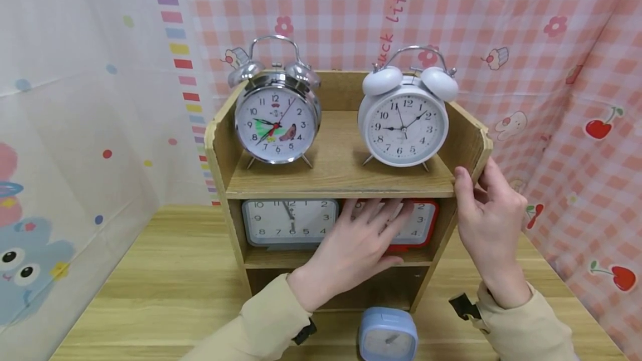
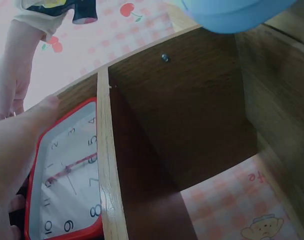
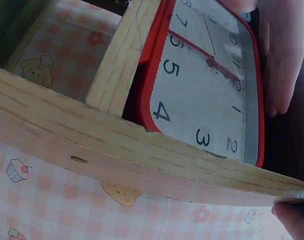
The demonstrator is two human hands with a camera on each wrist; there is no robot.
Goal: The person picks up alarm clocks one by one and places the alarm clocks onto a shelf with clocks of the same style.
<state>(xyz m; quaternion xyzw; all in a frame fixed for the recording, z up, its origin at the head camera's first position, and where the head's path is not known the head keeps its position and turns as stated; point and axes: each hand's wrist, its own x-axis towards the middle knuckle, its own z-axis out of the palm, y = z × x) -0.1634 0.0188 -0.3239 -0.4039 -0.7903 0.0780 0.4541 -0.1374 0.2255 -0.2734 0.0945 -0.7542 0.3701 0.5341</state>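
Note:
A wooden shelf (image 1: 341, 183) stands on the table. On its middle level, at the right, sits a red-framed clock (image 2: 71, 170) with a white face. My left hand (image 1: 351, 249) reaches in front of it with spread, straight fingers; in the right wrist view those fingers (image 3: 284, 75) extend past the clock's top edge. Whether they press on the clock is hard to tell. With thumb at the front edge and fingers along the outer side, my right hand (image 1: 489, 227) grips the shelf's right side panel. A blue-grey clock (image 1: 291, 222) sits left of the red one.
On the top level stand a silver twin-bell alarm clock (image 1: 276, 121) and a white one (image 1: 403, 127). A small light-blue clock (image 1: 388, 333) is on the table (image 1: 150, 277) before the shelf. A pink checked cloth (image 1: 461, 4) hangs behind.

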